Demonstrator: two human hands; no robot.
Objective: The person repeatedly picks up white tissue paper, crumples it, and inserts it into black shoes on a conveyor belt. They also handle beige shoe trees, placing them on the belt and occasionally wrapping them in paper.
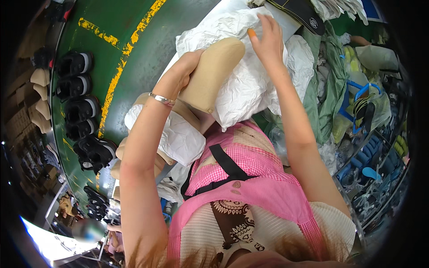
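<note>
My left hand point(188, 67), with a silver bangle at the wrist, grips a beige foot-shaped piece point(213, 73) with a rounded end by its left edge. It looks like a shoe upper or insert; I cannot tell which. Crumpled white tissue paper point(243, 96) spreads under and beside it on my lap and the bench. My right hand point(269, 44) is raised over the paper's far right, fingers apart, an orange cover on the thumb. Whether it touches the paper is unclear. Another beige piece point(187, 114) lies below my left hand, partly covered by white tissue paper point(181, 139).
Black shoes with white soles point(77, 87) stand in a row on the green floor to the left, beside a yellow line point(117, 71). Black insoles point(304, 13) lie at the far right. A green cloth point(328, 80) and racks of blue pieces point(368, 152) are on my right.
</note>
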